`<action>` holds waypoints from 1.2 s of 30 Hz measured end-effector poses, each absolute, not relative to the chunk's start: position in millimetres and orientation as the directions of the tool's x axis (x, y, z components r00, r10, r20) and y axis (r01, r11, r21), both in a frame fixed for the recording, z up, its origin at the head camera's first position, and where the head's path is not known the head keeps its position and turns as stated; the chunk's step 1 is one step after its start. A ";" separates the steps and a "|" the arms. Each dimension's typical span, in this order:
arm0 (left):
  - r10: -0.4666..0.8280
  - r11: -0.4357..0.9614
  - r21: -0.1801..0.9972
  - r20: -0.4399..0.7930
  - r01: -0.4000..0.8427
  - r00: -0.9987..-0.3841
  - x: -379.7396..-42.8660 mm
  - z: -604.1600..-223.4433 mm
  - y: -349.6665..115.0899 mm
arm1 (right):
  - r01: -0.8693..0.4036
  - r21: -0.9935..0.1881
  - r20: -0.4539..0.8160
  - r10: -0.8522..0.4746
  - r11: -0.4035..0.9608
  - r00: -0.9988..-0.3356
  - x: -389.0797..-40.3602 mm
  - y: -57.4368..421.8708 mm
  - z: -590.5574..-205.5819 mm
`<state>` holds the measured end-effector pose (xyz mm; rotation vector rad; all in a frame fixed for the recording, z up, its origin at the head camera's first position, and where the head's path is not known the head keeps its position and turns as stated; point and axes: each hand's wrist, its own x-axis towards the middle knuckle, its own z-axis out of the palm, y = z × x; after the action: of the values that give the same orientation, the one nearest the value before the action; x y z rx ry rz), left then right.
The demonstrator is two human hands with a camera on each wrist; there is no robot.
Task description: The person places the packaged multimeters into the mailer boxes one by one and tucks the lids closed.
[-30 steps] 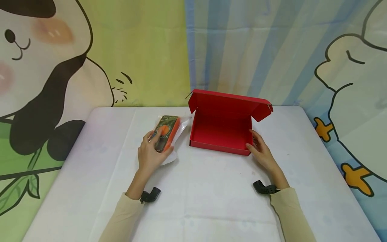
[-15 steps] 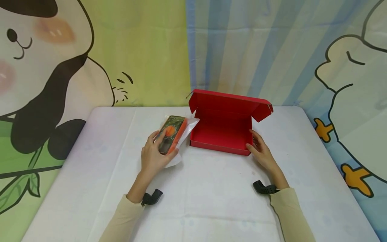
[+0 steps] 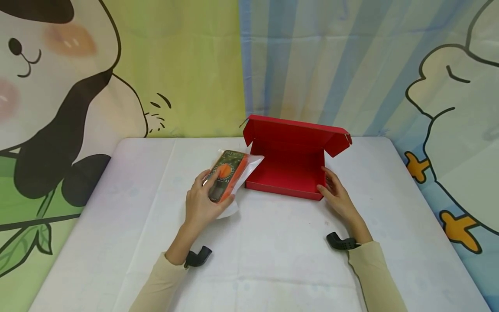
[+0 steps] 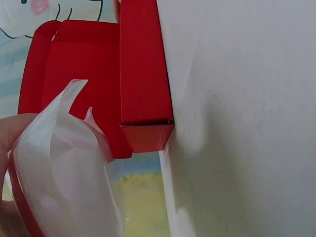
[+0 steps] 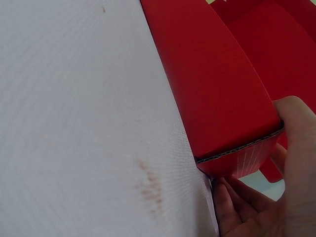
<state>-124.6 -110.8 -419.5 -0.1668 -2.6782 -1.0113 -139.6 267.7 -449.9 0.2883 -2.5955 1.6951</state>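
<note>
Box (image 3: 282,191) open; your L hand (image 3: 200,206) grips bagged meter (image 3: 229,176), not in yet; your R hand (image 3: 338,197) pinches box corner; bag/rim contact unclear.

Multimeter (image 3: 231,177) partly hidden by left hand (image 3: 200,204); sleeves (image 3: 160,279) cut off (bottom edge).

Both your arms (image 3: 157,281) are stretched forward; your left hand (image 3: 200,206) grips, and your right hand (image 3: 340,199) is pinching.

White table (image 3: 273,255) before a yellow-and-blue cartoon backdrop (image 3: 187,60)
</note>
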 end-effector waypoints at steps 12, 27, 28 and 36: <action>0.053 0.723 0.637 0.333 0.266 -0.941 -120.9 -425.9 -104.5 | -0.181 -0.909 0.134 -0.148 0.376 -0.980 -141.9 271.1 -454.6; 0.136 0.702 0.633 0.332 0.328 -0.933 -121.2 -428.9 -91.7 | -0.154 -0.915 0.111 -0.132 0.374 -0.985 -151.3 281.4 -479.7; 0.140 0.701 0.632 0.333 0.331 -0.933 -121.3 -429.1 -90.9 | -0.160 -0.915 0.117 -0.136 0.370 -0.984 -153.2 283.1 -484.4; 0.171 0.691 0.619 0.361 0.373 -0.917 -125.3 -430.7 -85.0 | -0.178 -0.924 0.135 -0.148 0.338 -0.980 -146.2 275.6 -466.3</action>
<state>-125.3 -85.0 -430.7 -0.4325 -2.6277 -1.0512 -146.2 275.6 -466.3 0.3111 -2.5485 1.7647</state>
